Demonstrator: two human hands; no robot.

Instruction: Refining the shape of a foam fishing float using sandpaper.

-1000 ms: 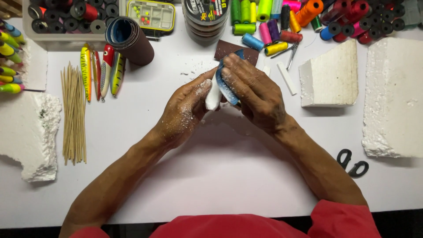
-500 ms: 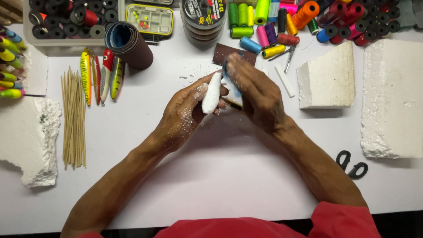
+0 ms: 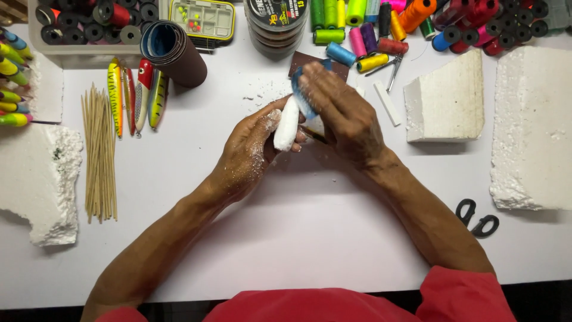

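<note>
My left hand (image 3: 247,152), dusted with white crumbs, grips a small white foam piece (image 3: 287,124) shaped like a slim fish body, held upright over the white table (image 3: 310,238). My right hand (image 3: 345,113) is closed on a folded strip of blue-backed sandpaper (image 3: 302,95) and presses it against the upper right side of the foam piece. Both hands meet at the middle of the table.
Foam blocks lie at the right (image 3: 447,98), far right (image 3: 533,125) and left (image 3: 36,179). Wooden skewers (image 3: 100,155), painted fishing lures (image 3: 137,95), a sandpaper roll (image 3: 173,50), thread spools (image 3: 357,42) and a tackle box (image 3: 202,18) line the back. Black scissors (image 3: 476,217) lie at right.
The foam piece has turned more upright in my left hand, and my right hand has slid the sandpaper along it. Both hands stay in the same spot.
</note>
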